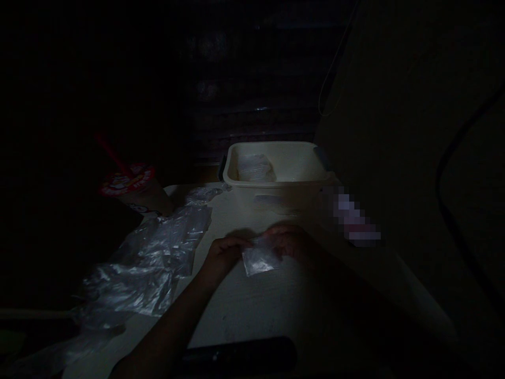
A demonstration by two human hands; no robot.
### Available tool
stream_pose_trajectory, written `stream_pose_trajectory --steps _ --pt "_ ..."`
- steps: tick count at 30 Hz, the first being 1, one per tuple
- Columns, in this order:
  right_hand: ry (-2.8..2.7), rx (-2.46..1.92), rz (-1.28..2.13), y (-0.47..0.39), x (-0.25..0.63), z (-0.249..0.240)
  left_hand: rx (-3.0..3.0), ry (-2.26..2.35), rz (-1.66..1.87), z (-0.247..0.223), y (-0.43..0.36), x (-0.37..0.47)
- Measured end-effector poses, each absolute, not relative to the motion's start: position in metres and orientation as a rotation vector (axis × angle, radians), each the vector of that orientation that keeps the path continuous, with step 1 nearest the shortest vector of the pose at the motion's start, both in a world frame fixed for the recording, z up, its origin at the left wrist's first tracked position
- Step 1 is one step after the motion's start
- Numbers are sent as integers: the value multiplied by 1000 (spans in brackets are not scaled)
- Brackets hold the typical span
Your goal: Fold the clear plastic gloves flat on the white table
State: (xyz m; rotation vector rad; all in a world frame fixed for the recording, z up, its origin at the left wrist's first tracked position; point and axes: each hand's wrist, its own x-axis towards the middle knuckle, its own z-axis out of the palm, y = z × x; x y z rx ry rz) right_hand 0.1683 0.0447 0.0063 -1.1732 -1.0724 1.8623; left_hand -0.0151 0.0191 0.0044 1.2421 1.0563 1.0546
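A small clear plastic bag (260,259) is held low over the pale table (236,305), between both hands. My left hand (224,256) pinches its left edge, thumb and fingers closed together. At its right side, my right hand (291,242) grips the upper right part, fingers curled. What the bag contains is too dim to tell. Left of my left hand lies a spread of crumpled clear plastic bags (134,284). Beyond the hands stands a cream plastic bin (276,185), with packed clear plastic (254,168) inside at its left.
A cup (142,197) with a red patterned lid and red straw stands at the back left. A dark long object (240,355) lies at the table's near edge. Right of the bin is a blurred-out item (357,221). A dark cable (444,205) hangs at the right.
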Motion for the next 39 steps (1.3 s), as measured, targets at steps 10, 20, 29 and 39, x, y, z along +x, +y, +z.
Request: stream_pose_trajectory --steps 10,20,29,39 --pt "-1779 -1373 615 33 179 8 2256 1411 890 9 13 -10" --pt "-2574 -1201 63 -7 145 5 2729 1478 154 4 -6 1" --pt "-2661 -1242 19 -8 148 -3 2799 1576 -6 3 -11 1" --pt "-2650 -1253 -19 -9 147 -3 2815 1608 -33 5 -10 3"
